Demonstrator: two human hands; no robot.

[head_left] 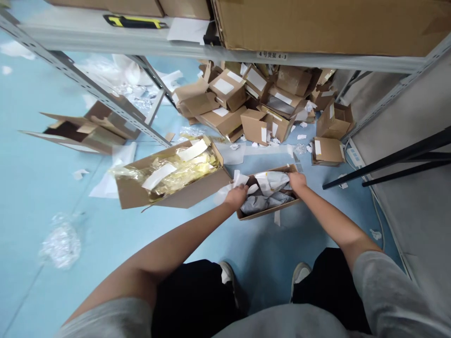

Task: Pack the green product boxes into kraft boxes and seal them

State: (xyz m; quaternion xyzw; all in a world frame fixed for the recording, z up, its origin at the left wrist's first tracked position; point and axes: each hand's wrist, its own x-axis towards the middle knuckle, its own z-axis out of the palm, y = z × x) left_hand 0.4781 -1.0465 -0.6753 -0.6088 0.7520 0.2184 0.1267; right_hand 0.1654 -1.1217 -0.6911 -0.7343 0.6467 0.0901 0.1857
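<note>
An open, narrow cardboard box [268, 215] is held low over the blue floor in front of my feet. At its left end my left hand [237, 197] is closed on the edge, with crumpled white paper beside the fingers. My right hand [298, 182] grips the opposite end, thumb near the rim. Inside lie grey-white wrapped bundles [271, 182]; their contents are hidden. Just left of my left hand stands a larger open carton [190, 195], filled with yellowish clear plastic wrap [165, 176] and white strips.
Several discarded cardboard boxes [229, 89] are heaped under a metal shelf [148, 44]. A yellow-black utility knife [136, 21] lies on the shelf. Black metal legs [398, 157] and a power strip [355, 155] are at the right. Bubble wrap [61, 241] lies on the left floor.
</note>
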